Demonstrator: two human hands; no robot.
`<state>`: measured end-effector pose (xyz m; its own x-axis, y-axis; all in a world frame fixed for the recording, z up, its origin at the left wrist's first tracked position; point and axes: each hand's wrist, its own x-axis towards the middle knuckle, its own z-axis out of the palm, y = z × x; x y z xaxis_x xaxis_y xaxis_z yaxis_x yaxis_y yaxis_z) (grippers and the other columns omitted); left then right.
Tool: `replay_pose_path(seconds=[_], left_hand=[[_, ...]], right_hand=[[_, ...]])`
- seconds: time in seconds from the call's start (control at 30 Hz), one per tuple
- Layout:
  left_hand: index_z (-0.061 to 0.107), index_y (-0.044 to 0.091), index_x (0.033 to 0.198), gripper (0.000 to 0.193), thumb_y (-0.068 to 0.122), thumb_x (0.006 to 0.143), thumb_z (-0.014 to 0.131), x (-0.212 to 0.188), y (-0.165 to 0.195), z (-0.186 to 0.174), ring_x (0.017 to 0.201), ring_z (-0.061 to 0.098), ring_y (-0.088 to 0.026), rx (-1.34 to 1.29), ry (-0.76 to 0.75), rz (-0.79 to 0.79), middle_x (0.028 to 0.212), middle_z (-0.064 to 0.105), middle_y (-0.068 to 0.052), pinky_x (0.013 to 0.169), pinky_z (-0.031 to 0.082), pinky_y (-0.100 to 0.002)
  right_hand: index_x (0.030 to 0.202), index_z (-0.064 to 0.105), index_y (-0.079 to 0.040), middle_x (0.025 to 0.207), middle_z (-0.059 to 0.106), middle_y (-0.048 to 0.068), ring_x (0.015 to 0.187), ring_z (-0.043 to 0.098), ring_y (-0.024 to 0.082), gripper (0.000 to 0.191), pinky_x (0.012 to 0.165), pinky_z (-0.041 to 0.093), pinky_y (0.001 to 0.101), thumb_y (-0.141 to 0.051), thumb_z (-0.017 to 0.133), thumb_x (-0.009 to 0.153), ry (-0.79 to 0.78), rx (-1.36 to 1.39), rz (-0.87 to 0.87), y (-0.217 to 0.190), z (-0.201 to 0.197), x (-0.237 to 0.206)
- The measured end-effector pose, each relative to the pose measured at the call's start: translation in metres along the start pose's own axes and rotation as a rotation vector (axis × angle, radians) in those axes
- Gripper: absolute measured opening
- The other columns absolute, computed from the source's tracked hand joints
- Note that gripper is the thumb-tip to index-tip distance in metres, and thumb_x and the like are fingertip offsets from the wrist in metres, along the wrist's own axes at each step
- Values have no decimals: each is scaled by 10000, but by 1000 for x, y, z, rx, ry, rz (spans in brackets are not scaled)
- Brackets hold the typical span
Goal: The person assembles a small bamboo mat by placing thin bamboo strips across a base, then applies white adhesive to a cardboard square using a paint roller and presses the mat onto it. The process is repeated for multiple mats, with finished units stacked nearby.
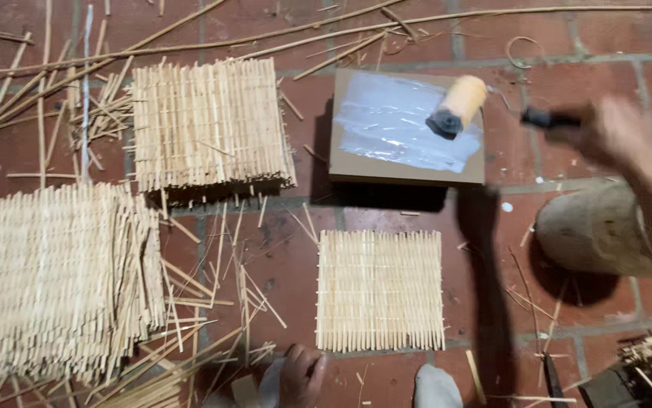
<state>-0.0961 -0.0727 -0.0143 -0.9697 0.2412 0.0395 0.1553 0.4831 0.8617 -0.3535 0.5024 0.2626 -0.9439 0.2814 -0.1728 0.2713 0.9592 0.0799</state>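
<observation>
My right hand (617,132), blurred at the right, grips the black handle of a paint roller (458,106). Its orange foam drum lies on a brown board (356,162) covered with a shiny wet film. A square mat of thin bamboo sticks (380,291) lies flat on the brick floor below the board. My left hand (301,374) sits at the bottom edge near a pale cloth, fingers curled, just below the mat's left corner. What it holds is hidden.
A stack of stick mats (209,125) sits upper left, a larger pile (54,279) at left. Loose sticks litter the red brick floor (280,257). A round wooden block (602,227) is at right, a dark tool and scraps bottom right.
</observation>
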Motion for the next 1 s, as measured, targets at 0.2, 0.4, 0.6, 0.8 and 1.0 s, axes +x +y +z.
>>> replay_pose_path(seconds=[0.2,0.4,0.6,0.8,1.0], left_hand=[[678,81,808,105,91,758,770,-1,27,3,638,614,-281,7,-48,-4,715,603,-115,575,493,-421],[661,67,813,138,108,763,782,-6,42,12,688,618,-304,95,-73,86,742,605,-125,631,510,-437],[655,60,804,157,126,758,790,-8,39,17,703,624,-308,70,-81,32,737,603,-131,638,513,-447],[634,94,840,96,102,827,729,-10,37,15,687,614,-247,138,-189,46,762,610,-76,621,524,-407],[628,67,842,166,89,752,767,-5,54,4,738,615,-311,56,-82,-23,777,603,-117,648,488,-457]], right_hand=[[1267,728,-92,948,787,149,737,727,213,548,647,559,401,-414,758,825,64,572,-16,-45,54,-143],[1188,730,1,793,737,159,588,675,226,483,538,549,405,-400,688,922,60,733,53,-70,32,-83],[1175,745,-58,724,705,170,490,600,228,422,458,536,438,-396,632,949,-46,737,65,-48,35,-73],[1469,658,-319,790,738,106,550,648,227,556,504,567,427,-476,651,936,-128,229,107,37,66,-157],[1390,689,-389,777,817,96,640,673,216,483,600,544,397,-477,700,915,-116,-74,-94,13,40,-65]])
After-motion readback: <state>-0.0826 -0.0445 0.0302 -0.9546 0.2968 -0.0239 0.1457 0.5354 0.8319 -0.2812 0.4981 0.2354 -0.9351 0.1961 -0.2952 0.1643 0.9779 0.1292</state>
